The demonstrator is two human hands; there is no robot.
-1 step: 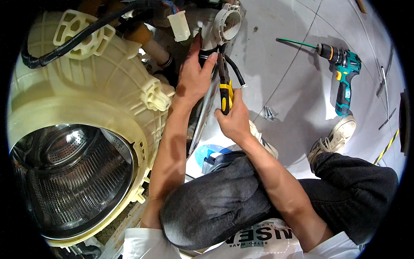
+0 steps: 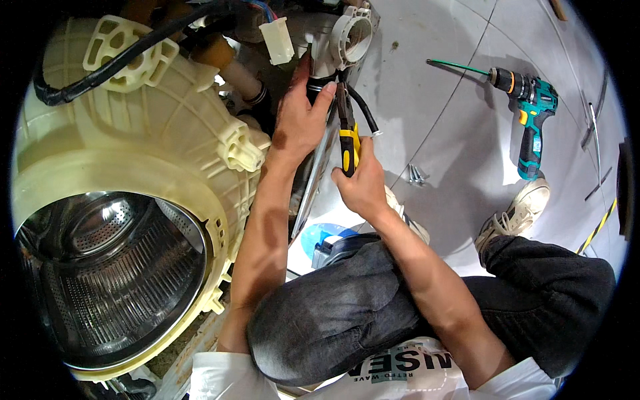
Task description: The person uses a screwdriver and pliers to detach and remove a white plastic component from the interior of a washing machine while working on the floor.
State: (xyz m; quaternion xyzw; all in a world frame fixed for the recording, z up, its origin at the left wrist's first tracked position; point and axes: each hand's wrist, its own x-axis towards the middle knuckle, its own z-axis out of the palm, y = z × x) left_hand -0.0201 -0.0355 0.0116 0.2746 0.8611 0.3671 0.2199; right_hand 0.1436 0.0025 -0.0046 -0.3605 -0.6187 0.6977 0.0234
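My right hand (image 2: 361, 183) is closed round the handles of a pair of pliers (image 2: 348, 140) with yellow and black grips. The pliers point away from me, and their jaws reach a black hose (image 2: 362, 107) beside a white round plastic housing (image 2: 352, 40). My left hand (image 2: 301, 120) is curled at the near side of that housing. Its thumb lies close to the plier jaws, by a dark rubbery part; the other fingers are mostly hidden, so what they grip is unclear. A white connector (image 2: 277, 41) hangs from wires just beyond my left hand.
At left stands a washing machine's cream plastic tub (image 2: 133, 147) with a perforated steel drum (image 2: 120, 280) inside. A black cable (image 2: 113, 70) crosses it. On the grey tiled floor lie a teal cordless drill (image 2: 533, 113) with a long green bit and several screws (image 2: 416, 175).
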